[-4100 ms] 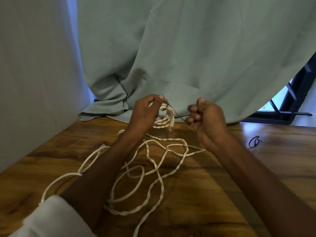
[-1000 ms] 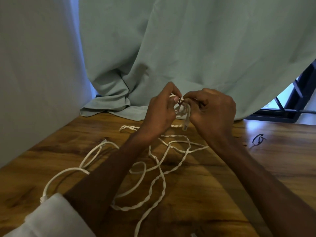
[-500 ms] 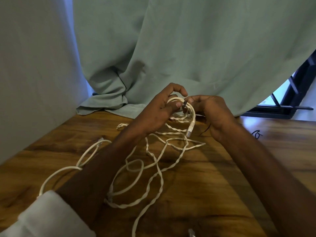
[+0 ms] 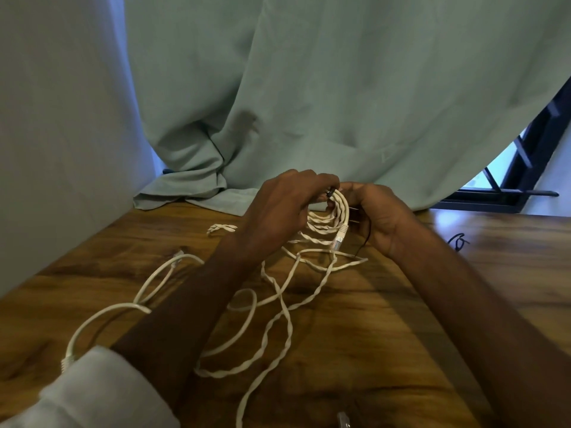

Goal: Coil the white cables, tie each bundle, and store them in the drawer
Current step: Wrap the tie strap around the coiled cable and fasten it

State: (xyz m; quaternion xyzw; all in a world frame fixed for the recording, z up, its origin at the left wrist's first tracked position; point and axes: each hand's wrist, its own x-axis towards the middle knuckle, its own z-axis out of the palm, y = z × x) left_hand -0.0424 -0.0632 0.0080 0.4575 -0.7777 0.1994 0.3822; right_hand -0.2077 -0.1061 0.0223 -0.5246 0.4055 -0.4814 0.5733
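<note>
Just above the middle of the frame, both hands are meeting over a small coil of white cable (image 4: 332,216), held above the tabletop (image 4: 386,319). The coil is standing roughly upright, its plug end (image 4: 339,239) pointing down toward the wood. The left hand (image 4: 278,213) is curling its fingers over the coil's top; the right hand (image 4: 381,216) is pinching a thin black tie (image 4: 364,239) against the loops (its tail is dangling below the palm). The loose white cables (image 4: 268,316) are sprawling across the lower left, long runs heading toward the bottom edge. No writing is readable anywhere. A green curtain (image 4: 309,103) is hanging behind.
</note>
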